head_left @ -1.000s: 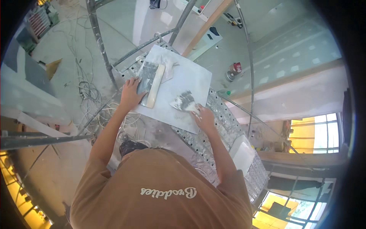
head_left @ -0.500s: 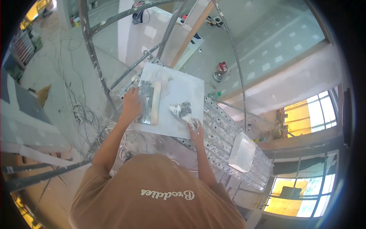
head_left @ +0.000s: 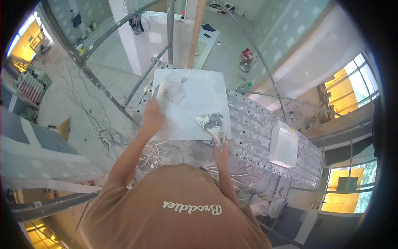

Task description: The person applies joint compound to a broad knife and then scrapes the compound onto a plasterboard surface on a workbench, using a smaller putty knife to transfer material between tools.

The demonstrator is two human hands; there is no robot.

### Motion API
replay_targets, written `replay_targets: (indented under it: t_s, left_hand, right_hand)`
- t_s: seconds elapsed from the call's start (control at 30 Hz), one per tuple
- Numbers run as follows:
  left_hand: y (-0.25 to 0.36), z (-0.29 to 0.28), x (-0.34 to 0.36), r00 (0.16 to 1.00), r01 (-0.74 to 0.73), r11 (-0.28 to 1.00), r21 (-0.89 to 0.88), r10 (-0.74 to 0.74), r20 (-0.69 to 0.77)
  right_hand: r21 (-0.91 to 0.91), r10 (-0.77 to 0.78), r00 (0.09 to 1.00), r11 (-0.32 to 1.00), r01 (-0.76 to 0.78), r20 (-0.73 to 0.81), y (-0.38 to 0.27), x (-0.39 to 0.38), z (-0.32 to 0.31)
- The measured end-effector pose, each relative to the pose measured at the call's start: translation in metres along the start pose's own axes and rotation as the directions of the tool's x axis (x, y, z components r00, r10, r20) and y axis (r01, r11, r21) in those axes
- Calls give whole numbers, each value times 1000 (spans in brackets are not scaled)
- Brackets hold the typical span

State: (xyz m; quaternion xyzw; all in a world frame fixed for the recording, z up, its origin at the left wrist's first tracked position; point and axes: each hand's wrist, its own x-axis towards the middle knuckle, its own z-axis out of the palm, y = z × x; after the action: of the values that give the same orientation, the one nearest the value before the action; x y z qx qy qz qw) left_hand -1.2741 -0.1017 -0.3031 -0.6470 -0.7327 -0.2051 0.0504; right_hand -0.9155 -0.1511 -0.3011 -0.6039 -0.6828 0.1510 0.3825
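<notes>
A white board (head_left: 199,91) lies on the metal scaffold plank in front of me. My left hand (head_left: 153,115) is at its left edge, fingers closed on a wide plastering blade (head_left: 160,90) with a pale back strip, which is tilted up and seen nearly edge-on. Beside that blade, a thin patch of grey-white compound (head_left: 176,88) is spread on the board. My right hand (head_left: 221,146), smeared with white, grips the handle of a putty knife (head_left: 210,121). Its broad, compound-coated blade rests over the board's near right part.
The perforated plank (head_left: 248,128) runs to the right, carrying a white tray (head_left: 285,145). Scaffold tubes (head_left: 99,85) cross at left and far side. Loose cables (head_left: 110,135) tangle on the floor below. A red-topped container (head_left: 246,58) stands beyond.
The wide blade, flat on the board before, is now tilted and further left in my left hand. My right hand with the putty knife is nearer the board's edge. The view has turned.
</notes>
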Motion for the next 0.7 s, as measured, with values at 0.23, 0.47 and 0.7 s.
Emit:
replay_targets:
  t_s: [0.23,0.47,0.7]
  left_hand:
    - [6,-128,-3,1000,26,948,-319,-20,22]
    - [105,-132,-53,924,-327,842,-430,381,43]
    - [197,-104,-64,729,-640,671,-374,684,-20]
  right_hand:
    - [28,-92,986,996,89,142,17,-7,-7]
    - [-182,-305,950,932,313,72,-98,13,-89]
    - [-233,-176,734,878,419,656,-93,45,-109]
